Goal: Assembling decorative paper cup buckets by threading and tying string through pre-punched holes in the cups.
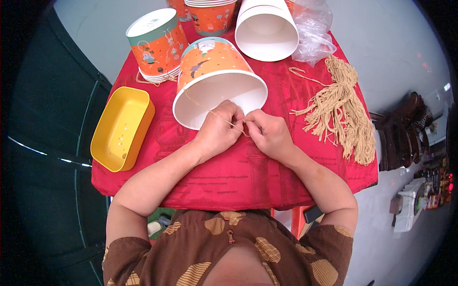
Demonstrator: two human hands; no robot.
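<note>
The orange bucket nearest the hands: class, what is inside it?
White inner wall, crossed by a thin tan string. The left hand covers part of the lower inside, which cannot be seen.

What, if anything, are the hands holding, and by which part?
A thin tan string: the left hand and right hand pinch it, seemingly near one end; the exact spot is partly hidden.

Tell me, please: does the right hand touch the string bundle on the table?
Apart. The head view shows red cloth between the right hand and the string bundle.
</note>
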